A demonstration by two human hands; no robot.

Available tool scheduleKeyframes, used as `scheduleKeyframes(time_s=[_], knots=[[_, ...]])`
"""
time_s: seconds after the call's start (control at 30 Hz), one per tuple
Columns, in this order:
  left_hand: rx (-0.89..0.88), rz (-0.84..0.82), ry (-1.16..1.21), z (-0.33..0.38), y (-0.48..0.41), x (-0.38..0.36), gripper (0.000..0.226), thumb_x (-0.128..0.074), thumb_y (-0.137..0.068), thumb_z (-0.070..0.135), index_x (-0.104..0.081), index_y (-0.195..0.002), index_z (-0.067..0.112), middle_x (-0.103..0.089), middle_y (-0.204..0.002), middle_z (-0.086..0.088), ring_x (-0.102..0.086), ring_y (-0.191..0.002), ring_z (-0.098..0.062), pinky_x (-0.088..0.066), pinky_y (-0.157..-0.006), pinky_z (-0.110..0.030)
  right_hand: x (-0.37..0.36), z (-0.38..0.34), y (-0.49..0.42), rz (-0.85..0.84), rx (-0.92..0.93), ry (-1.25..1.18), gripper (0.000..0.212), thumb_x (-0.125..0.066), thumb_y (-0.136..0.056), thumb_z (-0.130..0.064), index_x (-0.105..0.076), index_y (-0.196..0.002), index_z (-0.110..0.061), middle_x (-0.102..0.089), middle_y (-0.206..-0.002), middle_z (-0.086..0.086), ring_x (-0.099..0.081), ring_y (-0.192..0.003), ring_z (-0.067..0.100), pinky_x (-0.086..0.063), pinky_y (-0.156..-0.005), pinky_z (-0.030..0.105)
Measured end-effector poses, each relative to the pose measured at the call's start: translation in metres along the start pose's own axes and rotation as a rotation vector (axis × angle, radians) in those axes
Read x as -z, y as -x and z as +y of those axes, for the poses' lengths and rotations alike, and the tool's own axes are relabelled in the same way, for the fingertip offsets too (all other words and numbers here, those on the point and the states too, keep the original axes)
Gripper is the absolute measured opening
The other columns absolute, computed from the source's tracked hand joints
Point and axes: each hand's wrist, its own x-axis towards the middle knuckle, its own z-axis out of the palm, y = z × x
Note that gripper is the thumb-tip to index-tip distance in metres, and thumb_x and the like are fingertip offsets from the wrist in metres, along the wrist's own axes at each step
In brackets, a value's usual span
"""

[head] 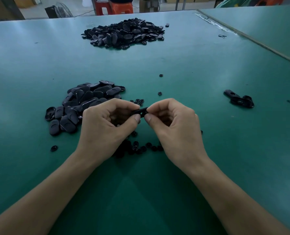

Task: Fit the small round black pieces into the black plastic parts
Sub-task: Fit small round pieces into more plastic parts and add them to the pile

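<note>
A black plastic part [141, 112] is held edge-on above the green table [191, 68], pinched between my left hand [107, 126] and my right hand [173, 126]. Thumb and fingertips of both hands meet on it. A pile of oval black plastic parts [83, 104] lies just left of my left hand. Small round black pieces [139, 147] are scattered on the table under and between my wrists, with a few more small round pieces [138, 101] just beyond my fingers. Whether a round piece sits in the held part is hidden.
A larger heap of black parts [124, 33] lies at the far middle of the table. A small group of black parts [239, 99] sits at the right. Single round pieces [160, 75] dot the middle. A seam to a second table [252, 39] runs diagonally at right.
</note>
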Motion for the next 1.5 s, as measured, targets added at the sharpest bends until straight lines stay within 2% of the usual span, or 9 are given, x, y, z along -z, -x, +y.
scheduleKeyframes(time_s=[0.07,0.4,0.77,1.0,1.2,1.37,1.5], knots=[[0.004,-0.014,0.018,-0.0005,-0.0004,-0.0001,0.021,-0.076,-0.078,0.012,-0.073,-0.091,0.028,-0.077,-0.083,0.006,-0.072,-0.071,-0.012,-0.058,-0.071,-0.023,-0.0006,-0.0010,0.0006,-0.011,0.011,0.018,0.018,-0.074,-0.086,-0.010,-0.069,-0.083,-0.027,-0.071,-0.075,-0.012,-0.067,-0.073,0.005,-0.056,-0.073,0.026],[0.031,-0.060,0.048,-0.0011,-0.0003,-0.0008,0.019,-0.075,-0.077,0.010,-0.073,-0.090,0.024,-0.076,-0.083,0.000,-0.073,-0.073,-0.023,-0.060,-0.071,-0.027,0.0000,-0.0004,0.0002,-0.019,0.023,0.052,0.018,-0.071,-0.089,-0.006,-0.072,-0.086,-0.023,-0.068,-0.074,-0.018,-0.065,-0.072,-0.001,-0.047,-0.068,0.009],[0.001,-0.088,0.057,-0.0004,-0.0014,-0.0005,0.020,-0.073,-0.079,0.005,-0.072,-0.092,0.021,-0.076,-0.086,-0.001,-0.073,-0.075,-0.023,-0.058,-0.071,-0.022,-0.0024,-0.0002,0.0032,-0.024,0.018,0.027,0.014,-0.074,-0.087,-0.007,-0.075,-0.087,-0.021,-0.072,-0.076,-0.014,-0.067,-0.073,0.001,-0.051,-0.070,0.012],[-0.007,-0.091,0.039,-0.0025,-0.0020,0.0006,0.020,-0.073,-0.079,0.006,-0.070,-0.094,0.020,-0.075,-0.089,-0.002,-0.072,-0.079,-0.025,-0.061,-0.074,-0.029,-0.0047,-0.0015,0.0072,-0.009,0.061,0.058,0.016,-0.073,-0.088,-0.004,-0.079,-0.097,-0.016,-0.075,-0.088,-0.010,-0.068,-0.085,-0.002,-0.050,-0.078,0.009],[0.030,-0.091,0.092,-0.0037,-0.0038,0.0017,0.018,-0.076,-0.079,0.015,-0.070,-0.094,0.023,-0.076,-0.090,0.004,-0.071,-0.079,-0.011,-0.057,-0.075,-0.020,-0.0046,-0.0024,0.0069,-0.011,0.082,0.057,0.019,-0.071,-0.087,-0.004,-0.079,-0.100,-0.017,-0.073,-0.093,-0.008,-0.065,-0.087,-0.001,-0.047,-0.078,0.007],[0.019,-0.104,0.079,-0.0033,-0.0039,0.0016,0.015,-0.075,-0.080,0.019,-0.069,-0.092,0.025,-0.076,-0.091,0.002,-0.072,-0.079,-0.012,-0.059,-0.075,-0.023,-0.0057,-0.0009,0.0071,-0.031,0.071,0.024,0.017,-0.074,-0.087,-0.009,-0.080,-0.098,-0.021,-0.065,-0.091,-0.010,-0.062,-0.084,0.005,-0.041,-0.068,0.008],[0.033,-0.119,0.103,-0.0019,-0.0032,0.0002,0.016,-0.073,-0.078,0.018,-0.069,-0.093,0.023,-0.076,-0.091,0.002,-0.070,-0.078,-0.009,-0.058,-0.074,-0.022,-0.0032,-0.0003,0.0048,0.009,0.123,0.114,0.022,-0.074,-0.086,-0.007,-0.078,-0.098,-0.025,-0.063,-0.098,-0.010,-0.060,-0.088,0.003,-0.039,-0.073,0.007]])
